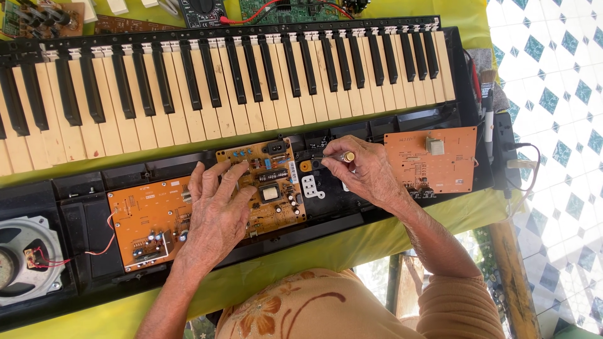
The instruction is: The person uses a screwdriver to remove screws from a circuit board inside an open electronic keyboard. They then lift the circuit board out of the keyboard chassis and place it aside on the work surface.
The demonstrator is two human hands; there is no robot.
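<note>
Makeshift home electronics repair bench, an opened keyboard (220, 81) lay on a yellow-green cloth (352, 245), orange circuit boards (430, 160) and a loose speaker (25, 257) were exposed, spare boards (38, 19) and a multimeter (202, 11) sat behind, patterned floor tiles (553, 81) showed alongside.

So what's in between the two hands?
In the head view, the middle orange circuit board lies between them. The left hand rests on its left part; the right hand, holding a small screwdriver, is just past its right edge.
</note>
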